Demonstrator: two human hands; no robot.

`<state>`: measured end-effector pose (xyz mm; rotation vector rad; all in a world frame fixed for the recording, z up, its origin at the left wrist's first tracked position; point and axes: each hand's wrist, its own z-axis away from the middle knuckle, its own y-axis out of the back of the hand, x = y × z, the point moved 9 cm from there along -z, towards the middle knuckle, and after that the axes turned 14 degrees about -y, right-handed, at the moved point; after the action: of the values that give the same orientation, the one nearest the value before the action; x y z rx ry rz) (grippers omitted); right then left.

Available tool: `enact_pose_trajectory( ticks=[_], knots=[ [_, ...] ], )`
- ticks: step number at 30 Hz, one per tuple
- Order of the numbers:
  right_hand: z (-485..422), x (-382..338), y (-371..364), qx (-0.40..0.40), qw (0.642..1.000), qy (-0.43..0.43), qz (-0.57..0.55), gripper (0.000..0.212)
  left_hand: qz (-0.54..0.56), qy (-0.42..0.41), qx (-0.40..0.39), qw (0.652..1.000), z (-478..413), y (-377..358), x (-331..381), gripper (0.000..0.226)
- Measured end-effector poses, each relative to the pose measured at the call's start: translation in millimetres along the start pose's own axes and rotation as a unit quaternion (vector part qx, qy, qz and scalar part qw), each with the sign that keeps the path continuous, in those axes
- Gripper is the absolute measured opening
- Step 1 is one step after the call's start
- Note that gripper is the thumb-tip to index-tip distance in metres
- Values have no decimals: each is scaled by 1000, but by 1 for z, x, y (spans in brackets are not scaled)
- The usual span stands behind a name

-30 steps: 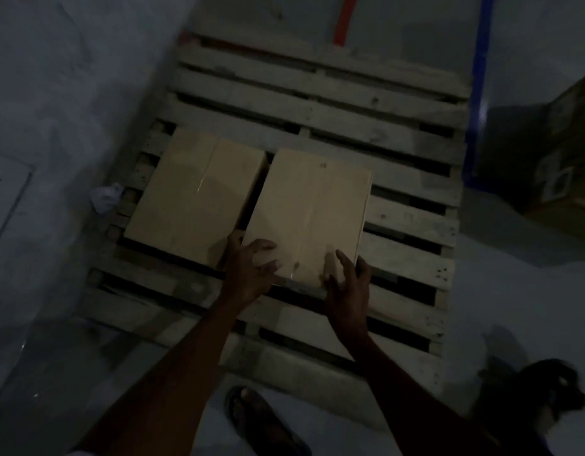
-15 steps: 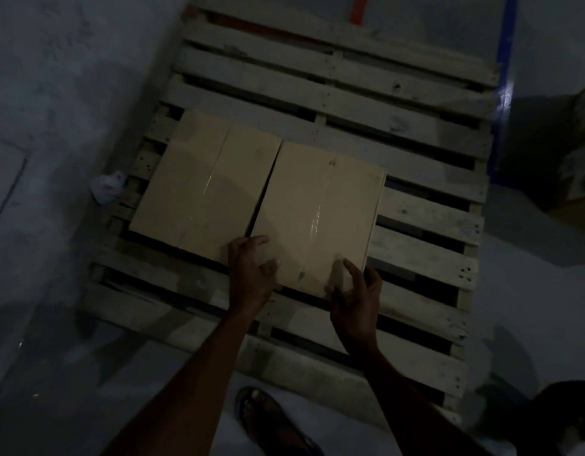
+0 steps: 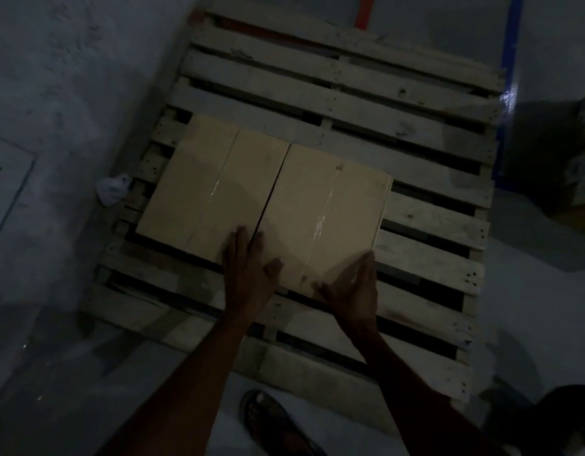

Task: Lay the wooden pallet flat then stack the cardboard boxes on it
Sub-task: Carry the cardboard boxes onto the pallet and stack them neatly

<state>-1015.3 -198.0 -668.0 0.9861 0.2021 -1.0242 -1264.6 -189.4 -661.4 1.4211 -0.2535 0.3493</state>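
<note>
The wooden pallet (image 3: 367,103) lies flat on the floor. Two taped cardboard boxes sit on it side by side, touching along their long edges: the left box (image 3: 212,185) and the right box (image 3: 327,212). My left hand (image 3: 248,274) rests flat with straight fingers over the near end of the seam between them. My right hand (image 3: 353,291) is at the right box's near right corner, fingers spread against its edge.
A crumpled white scrap (image 3: 111,189) lies on the floor at the pallet's left edge. More cardboard boxes (image 3: 581,166) stand at the right, in shadow. A sandalled foot (image 3: 274,422) is in front of the pallet. A wall rises at the left.
The right box has slid left until it closes the gap to the left box. My left hand moved up onto the seam and flattened.
</note>
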Motion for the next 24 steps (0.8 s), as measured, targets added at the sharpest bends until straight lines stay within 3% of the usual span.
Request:
enact_pose_trajectory(
  ticks=[3,7,11,16,18,24],
  knots=[
    [4,-4,-12,5,994,31,104,112,-24,-15,-44,999,8,-15,6,84],
    [15,-20,-25,49,945,151,287,81,-63,-57,-44,995,21,-24,18,74],
    [12,-23,-29,2,925,174,339,73,-65,-55,-44,995,23,-24,20,71],
    [7,-44,15,-93,911,205,345,70,-44,59,-92,993,13,-6,64,88],
    [1,-52,54,-66,920,200,330,66,-39,58,-95,993,3,3,104,86],
    [-22,-55,233,125,939,207,244,57,4,-113,-20,993,-49,40,307,75]
  ],
)
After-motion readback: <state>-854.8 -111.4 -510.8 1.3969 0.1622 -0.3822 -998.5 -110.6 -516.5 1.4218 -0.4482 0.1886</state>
